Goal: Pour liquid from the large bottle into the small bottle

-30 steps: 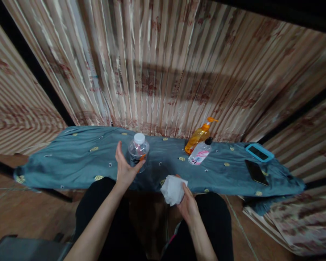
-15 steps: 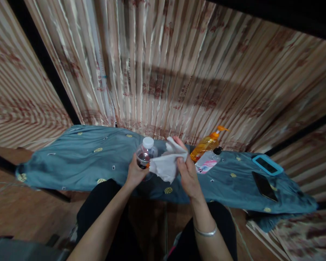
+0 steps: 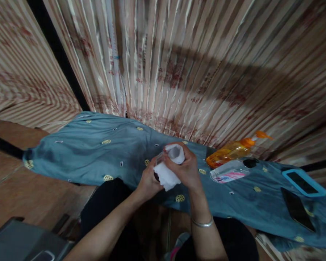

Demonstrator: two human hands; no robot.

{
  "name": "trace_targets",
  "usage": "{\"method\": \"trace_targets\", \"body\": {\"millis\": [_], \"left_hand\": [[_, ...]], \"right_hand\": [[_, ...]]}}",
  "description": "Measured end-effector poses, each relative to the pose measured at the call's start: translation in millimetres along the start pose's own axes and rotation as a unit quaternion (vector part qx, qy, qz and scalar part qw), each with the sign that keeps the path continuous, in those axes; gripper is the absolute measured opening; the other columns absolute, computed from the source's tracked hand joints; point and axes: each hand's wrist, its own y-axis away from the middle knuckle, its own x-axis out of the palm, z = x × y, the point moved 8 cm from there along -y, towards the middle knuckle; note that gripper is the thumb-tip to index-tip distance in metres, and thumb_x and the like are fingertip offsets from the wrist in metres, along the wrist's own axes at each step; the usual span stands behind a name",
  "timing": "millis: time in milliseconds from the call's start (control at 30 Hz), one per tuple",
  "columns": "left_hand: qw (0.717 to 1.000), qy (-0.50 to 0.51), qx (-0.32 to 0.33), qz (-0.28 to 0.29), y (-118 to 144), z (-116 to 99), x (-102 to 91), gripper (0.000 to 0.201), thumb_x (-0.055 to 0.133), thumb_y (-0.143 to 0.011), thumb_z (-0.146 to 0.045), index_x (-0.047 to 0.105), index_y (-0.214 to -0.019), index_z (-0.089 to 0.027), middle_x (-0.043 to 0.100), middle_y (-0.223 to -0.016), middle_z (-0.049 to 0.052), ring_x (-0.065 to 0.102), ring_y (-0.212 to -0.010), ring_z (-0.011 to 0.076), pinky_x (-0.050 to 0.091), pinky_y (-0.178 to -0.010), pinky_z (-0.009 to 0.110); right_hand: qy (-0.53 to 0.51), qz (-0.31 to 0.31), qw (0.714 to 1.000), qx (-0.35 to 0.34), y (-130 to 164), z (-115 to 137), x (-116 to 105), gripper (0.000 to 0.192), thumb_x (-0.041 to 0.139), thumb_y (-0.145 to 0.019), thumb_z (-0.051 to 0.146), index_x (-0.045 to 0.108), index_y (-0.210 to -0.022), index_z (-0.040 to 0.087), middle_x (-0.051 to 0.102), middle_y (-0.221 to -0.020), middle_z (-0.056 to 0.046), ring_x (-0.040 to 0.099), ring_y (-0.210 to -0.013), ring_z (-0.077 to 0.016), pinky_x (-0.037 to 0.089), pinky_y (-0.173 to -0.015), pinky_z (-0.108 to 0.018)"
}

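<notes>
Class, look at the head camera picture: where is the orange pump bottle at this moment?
The orange pump bottle is right of centre on the blue cloth, against the striped curtain, just behind the clear bottle with the black cap.

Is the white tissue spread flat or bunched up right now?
Bunched up. The white tissue is crumpled and wrapped over the top of the bottle, pressed there by the right hand while the left hand grips the bottle.
</notes>
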Motion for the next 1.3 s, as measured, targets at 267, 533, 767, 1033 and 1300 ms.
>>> {"method": "trace_targets", "body": {"millis": [267, 533, 767, 1033, 1300], "left_hand": [[0.996, 0.029, 0.003, 0.08, -1, -4, 0.8, 0.085, 0.083, -0.062, -0.029, 0.042, -0.135, -0.018, 0.062, -0.131, 0.012, 0.061, -0.119, 0.0281, 0.047, -0.105, 0.042], [0.996, 0.065, -0.009, 0.062, 0, 3, 3.6, 0.085, 0.083, -0.064, -0.027, 0.04, -0.137, -0.018, 0.056, -0.137, 0.014, 0.054, -0.127, 0.0293, 0.04, -0.112, 0.046], [0.993, 0.101, -0.026, -0.046, -1, 21, 6.6, 0.065, 0.069, -0.078, -0.041, 0.042, -0.134, -0.019, 0.057, -0.134, 0.012, 0.056, -0.124, 0.0295, 0.041, -0.112, 0.047], [0.999, 0.039, 0.023, -0.014, 13, 34, 35.8, 0.054, 0.051, -0.091, -0.036, 0.036, -0.142, -0.028, 0.051, -0.142, 0.013, 0.048, -0.134, 0.0312, 0.04, -0.113, 0.05], [0.999, -0.039, 0.031, 0.007, 29, 25, 13.8, 0.089, 0.071, -0.071, -0.025, 0.026, -0.147, -0.017, 0.041, -0.145, 0.018, 0.04, -0.136, 0.0359, 0.031, -0.114, 0.057]], "right_hand": [[-0.217, 0.115, 0.969, 0.003, -7, -23, 4, 0.04, 0.084, -0.063, 0.029, 0.071, -0.101, 0.026, 0.073, -0.097, -0.001, 0.067, -0.09, -0.0205, 0.053, -0.082, -0.032], [-0.362, -0.065, 0.923, 0.116, 44, -113, 28, 0.069, 0.07, -0.068, 0.065, 0.059, -0.124, 0.024, 0.07, -0.117, -0.009, 0.065, -0.109, -0.0289, 0.051, -0.096, -0.045], [-0.122, -0.101, 0.983, 0.089, 73, -85, 24, 0.067, 0.059, -0.086, 0.049, 0.042, -0.142, 0.016, 0.055, -0.14, -0.015, 0.052, -0.13, -0.0282, 0.037, -0.112, -0.046], [0.086, -0.152, 0.984, 0.042, 28, -10, -8, 0.085, 0.074, -0.073, 0.049, 0.038, -0.143, 0.017, 0.057, -0.136, -0.017, 0.056, -0.124, -0.0326, 0.044, -0.103, -0.052], [-0.002, -0.076, 0.995, 0.057, 18, -23, -19, 0.031, 0.072, -0.073, 0.034, 0.066, -0.1, 0.02, 0.068, -0.085, 0.0, 0.061, -0.071, -0.0165, 0.049, -0.068, -0.029]]}}
